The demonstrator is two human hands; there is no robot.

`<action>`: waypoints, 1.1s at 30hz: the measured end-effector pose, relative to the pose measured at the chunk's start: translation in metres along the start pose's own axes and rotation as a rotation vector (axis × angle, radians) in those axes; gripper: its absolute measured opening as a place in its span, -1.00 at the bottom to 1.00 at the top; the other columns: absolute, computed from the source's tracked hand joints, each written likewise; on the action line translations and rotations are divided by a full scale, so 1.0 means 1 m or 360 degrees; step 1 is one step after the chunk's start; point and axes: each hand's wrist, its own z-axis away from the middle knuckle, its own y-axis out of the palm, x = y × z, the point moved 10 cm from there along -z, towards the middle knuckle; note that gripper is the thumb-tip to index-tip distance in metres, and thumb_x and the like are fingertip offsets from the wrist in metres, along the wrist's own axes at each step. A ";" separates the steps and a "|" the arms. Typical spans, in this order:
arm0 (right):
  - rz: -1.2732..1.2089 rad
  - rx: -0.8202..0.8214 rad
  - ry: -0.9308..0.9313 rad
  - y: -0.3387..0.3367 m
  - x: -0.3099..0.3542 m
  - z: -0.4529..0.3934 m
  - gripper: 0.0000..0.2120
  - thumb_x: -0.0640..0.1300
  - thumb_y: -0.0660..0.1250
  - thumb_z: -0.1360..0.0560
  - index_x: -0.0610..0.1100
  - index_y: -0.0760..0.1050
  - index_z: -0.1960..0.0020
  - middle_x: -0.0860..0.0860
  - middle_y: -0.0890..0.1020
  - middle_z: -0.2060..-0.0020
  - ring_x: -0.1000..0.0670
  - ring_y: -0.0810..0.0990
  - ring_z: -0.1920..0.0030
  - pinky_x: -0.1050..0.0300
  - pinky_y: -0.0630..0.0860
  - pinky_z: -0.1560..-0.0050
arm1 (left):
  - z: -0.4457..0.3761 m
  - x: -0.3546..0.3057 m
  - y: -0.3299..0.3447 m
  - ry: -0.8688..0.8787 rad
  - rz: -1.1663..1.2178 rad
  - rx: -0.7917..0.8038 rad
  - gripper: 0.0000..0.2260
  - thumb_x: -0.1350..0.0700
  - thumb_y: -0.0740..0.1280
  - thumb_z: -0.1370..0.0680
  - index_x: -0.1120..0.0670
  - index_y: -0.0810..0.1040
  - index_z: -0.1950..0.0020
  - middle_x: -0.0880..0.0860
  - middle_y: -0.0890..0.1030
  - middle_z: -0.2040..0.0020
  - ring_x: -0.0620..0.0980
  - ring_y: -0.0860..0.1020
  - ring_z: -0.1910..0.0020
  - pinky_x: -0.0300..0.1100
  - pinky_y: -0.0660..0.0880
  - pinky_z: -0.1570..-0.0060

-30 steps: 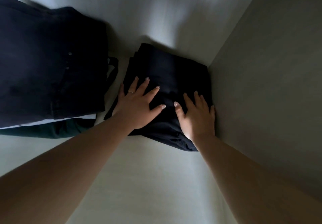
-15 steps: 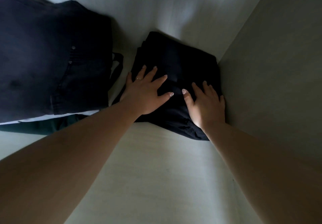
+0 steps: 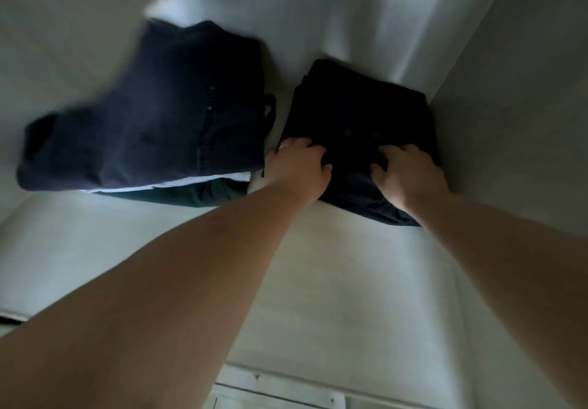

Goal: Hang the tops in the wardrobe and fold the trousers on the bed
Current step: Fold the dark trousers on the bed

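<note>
On the left part of the pale shelf (image 3: pixel 334 281), a pile of folded clothes (image 3: pixel 149 125) is seen. Its top piece is dark blue, and a thin white layer and a dark green layer are shown under it at the front edge. The pile is blurred at its left side.

Just beside the pile, to its right, the folded black trousers (image 3: pixel 356 115) are laid on the shelf. They are pushed into the back right corner, with their right side against the side wall (image 3: pixel 515 122) and their far end near the back wall (image 3: pixel 286 10).

Both bare arms are stretched out to the trousers. The left hand (image 3: pixel 299 170) is placed on the front left part of the trousers, right at their left edge. Its fingers (image 3: pixel 302 146) are curled and dug into the black cloth. A ring is seen on one finger.

The right hand (image 3: pixel 410 173) is placed on the front right part of the trousers, close to the side wall. Its fingers (image 3: pixel 394 150) are curled too, and the cloth is bunched under them. A strip of black cloth is left showing between the two hands.
</note>
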 end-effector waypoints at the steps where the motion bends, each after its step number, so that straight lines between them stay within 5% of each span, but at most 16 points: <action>1: -0.0052 0.0012 0.0003 -0.001 0.003 0.010 -0.57 0.08 0.16 -0.57 -0.04 0.35 -0.39 -0.17 0.43 -0.28 -0.24 0.41 -0.25 -0.06 0.39 -0.17 | 0.012 0.003 -0.003 -0.0018 0.0086 0.0008 -0.63 -0.05 0.18 -0.59 -0.01 0.43 -0.39 0.05 0.38 -0.41 0.08 0.29 -0.40 0.03 0.29 -0.33; 23: -0.0588 0.0258 -0.0401 -0.116 0.067 0.294 -0.47 0.06 0.24 -0.56 -0.04 0.25 -0.48 -0.08 0.29 -0.43 -0.09 0.26 -0.41 0.06 0.23 -0.39 | 0.321 -0.016 -0.126 -0.0816 0.1307 -0.0186 -0.71 0.09 0.28 -0.57 -0.02 0.47 -0.31 -0.08 0.54 -0.24 -0.15 0.47 -0.24 -0.34 0.31 -0.22; 26: -0.0726 0.0362 -0.0631 -0.141 0.087 0.353 -0.47 0.04 0.27 -0.55 -0.02 0.25 -0.47 -0.03 0.30 -0.42 -0.06 0.27 -0.41 0.06 0.24 -0.38 | 0.378 -0.016 -0.161 -0.0995 0.1382 -0.0383 -0.74 0.08 0.27 -0.58 -0.05 0.49 -0.26 -0.09 0.56 -0.21 -0.14 0.50 -0.20 -0.21 0.41 -0.24; 30: -0.0847 0.0440 -0.0933 -0.189 0.109 0.422 -0.47 -0.01 0.32 -0.52 0.01 0.27 -0.46 0.02 0.32 -0.39 0.00 0.29 -0.38 0.11 0.27 -0.37 | 0.450 -0.034 -0.212 -0.1118 0.1398 -0.0590 -0.74 0.07 0.28 -0.58 -0.04 0.50 -0.26 -0.12 0.57 -0.18 -0.18 0.55 -0.06 -0.41 0.41 -0.04; 33: -0.0877 0.0464 -0.1130 -0.225 0.122 0.466 -0.49 -0.04 0.36 -0.50 -0.05 0.34 -0.41 0.00 0.38 -0.32 0.00 0.32 -0.37 0.13 0.28 -0.35 | 0.510 -0.052 -0.255 -0.1152 0.1375 -0.0766 -0.79 0.08 0.28 -0.58 -0.08 0.51 -0.21 -0.20 0.55 -0.11 -0.21 0.51 -0.14 -0.27 0.40 -0.17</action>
